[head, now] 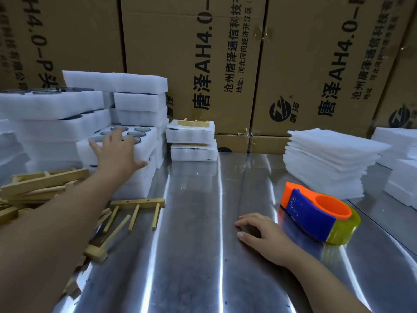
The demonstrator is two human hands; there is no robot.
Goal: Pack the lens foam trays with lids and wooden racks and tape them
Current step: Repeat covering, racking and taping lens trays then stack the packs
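Along the back stands a wall of cardboard boxes, printed sideways in black with "唐泽AH4.0-P", a round logo with "唐泽" beside it, and smaller lines that begin "沧州唐泽通信科技" and "地址:河北河间经济开"; the rest is cut off or hidden. The tape dispenser, orange and blue with a yellowish roll, lies on the steel counter just beside the right hand; its blue plate bears a small white mark that seems to read "CZ", and the finer print is too small to tell. The right hand rests on the counter, its fingers loosely curled and grasping nothing. The left hand reaches to the far left and lies on an uncovered foam tray, fingers spread and released over the round lenses set in it, the thumb down against the tray's near side. That tray tops a low stack, with taller stacks of white trays behind and to its left. A pile of wooden racks lies under the left forearm, and one loose rack lies flat on the counter in front of the tray stack. At the back, two taped packs sit one on the other, the upper with a rack on top. The foam lids stand stacked at the right, behind the dispenser, with more foam blocks at the right edge.
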